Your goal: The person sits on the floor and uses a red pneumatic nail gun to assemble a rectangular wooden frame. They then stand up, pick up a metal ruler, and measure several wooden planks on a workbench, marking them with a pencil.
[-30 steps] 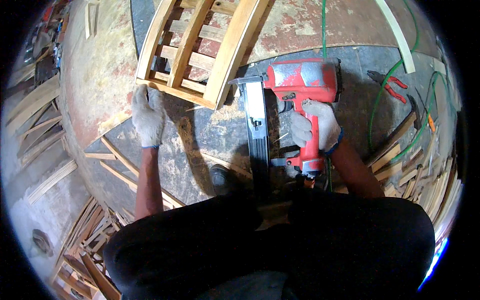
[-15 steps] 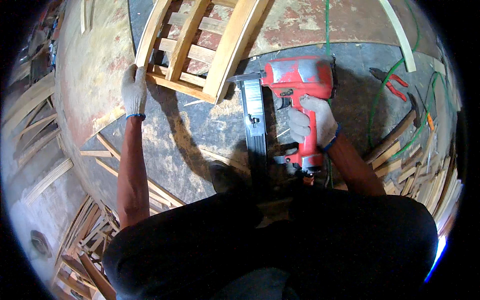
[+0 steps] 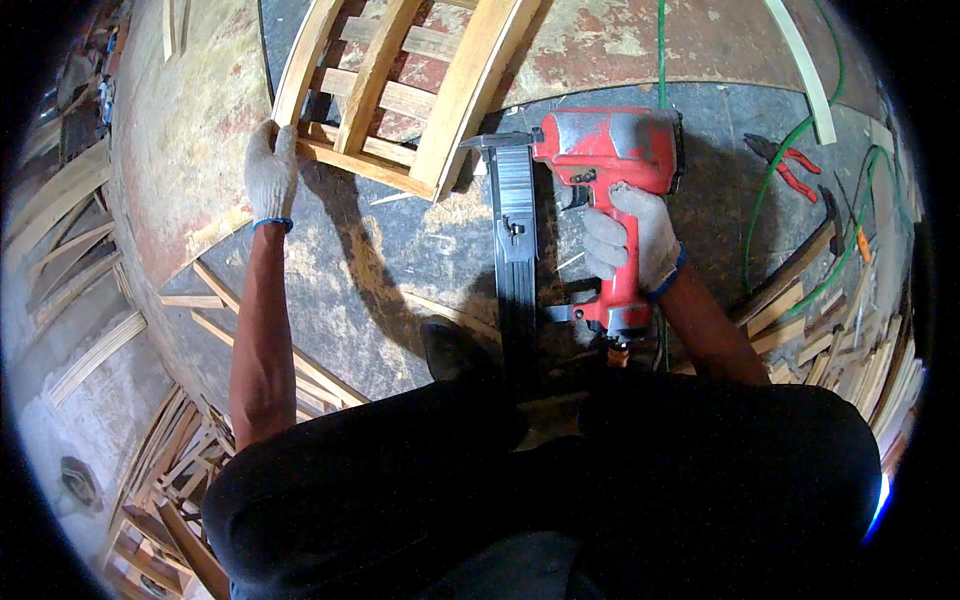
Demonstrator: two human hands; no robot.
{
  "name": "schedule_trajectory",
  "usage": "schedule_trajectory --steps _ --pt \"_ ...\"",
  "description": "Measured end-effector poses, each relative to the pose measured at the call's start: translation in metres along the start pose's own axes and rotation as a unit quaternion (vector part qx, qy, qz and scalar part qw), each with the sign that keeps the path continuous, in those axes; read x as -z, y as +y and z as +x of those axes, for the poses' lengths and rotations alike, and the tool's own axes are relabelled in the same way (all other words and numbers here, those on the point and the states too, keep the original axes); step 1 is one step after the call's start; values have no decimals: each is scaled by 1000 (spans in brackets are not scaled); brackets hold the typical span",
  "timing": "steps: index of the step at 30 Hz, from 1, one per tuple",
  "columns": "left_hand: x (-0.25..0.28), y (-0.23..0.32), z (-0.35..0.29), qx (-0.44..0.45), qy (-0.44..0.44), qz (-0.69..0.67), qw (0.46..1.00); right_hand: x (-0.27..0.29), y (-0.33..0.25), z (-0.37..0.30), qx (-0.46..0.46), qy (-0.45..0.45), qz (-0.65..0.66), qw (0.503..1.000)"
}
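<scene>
A slatted wooden frame (image 3: 455, 110) reaches away from me at the top of the view. My left hand (image 3: 270, 172), in a pale knit glove with a blue cuff, is closed round the frame's near left corner. My right hand (image 3: 630, 237), gloved alike, grips the handle of a red pneumatic nail gun (image 3: 612, 145). The gun lies sideways with its nose pointing left, at the frame's near right corner; I cannot tell whether they touch. Its long dark magazine (image 3: 515, 240) runs toward me.
Red-handled pliers (image 3: 790, 168), a hammer (image 3: 825, 225) and a green air hose (image 3: 755, 210) lie on the right. Wood strips (image 3: 835, 330) pile up at the lower right, with more offcuts (image 3: 180, 460) at the lower left. A pale strip (image 3: 805, 75) lies at the upper right.
The nail gun in my right hand has shifted slightly to the right. My left hand keeps its place on the frame's corner, and the frame has barely moved.
</scene>
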State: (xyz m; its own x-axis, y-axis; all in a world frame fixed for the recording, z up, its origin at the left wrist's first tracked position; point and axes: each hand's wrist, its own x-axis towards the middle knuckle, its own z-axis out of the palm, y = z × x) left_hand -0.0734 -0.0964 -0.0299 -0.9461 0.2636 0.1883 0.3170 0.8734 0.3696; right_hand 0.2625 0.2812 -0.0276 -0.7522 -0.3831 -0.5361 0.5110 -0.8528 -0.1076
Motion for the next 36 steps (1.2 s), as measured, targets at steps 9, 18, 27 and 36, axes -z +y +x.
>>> schedule_trajectory --steps 9,18,27,36 --pt "4 3 2 39 -43 -22 998 -3 5 -1 -32 63 46 996" --pt "-2 -15 8 57 -36 -88 994 1 12 0 -11 31 -50 998" --pt "-2 -24 8 67 -30 -82 994 -5 11 -1 -7 53 3 999" --pt "10 127 -37 -58 -62 -21 996 22 13 0 53 126 -35 990"
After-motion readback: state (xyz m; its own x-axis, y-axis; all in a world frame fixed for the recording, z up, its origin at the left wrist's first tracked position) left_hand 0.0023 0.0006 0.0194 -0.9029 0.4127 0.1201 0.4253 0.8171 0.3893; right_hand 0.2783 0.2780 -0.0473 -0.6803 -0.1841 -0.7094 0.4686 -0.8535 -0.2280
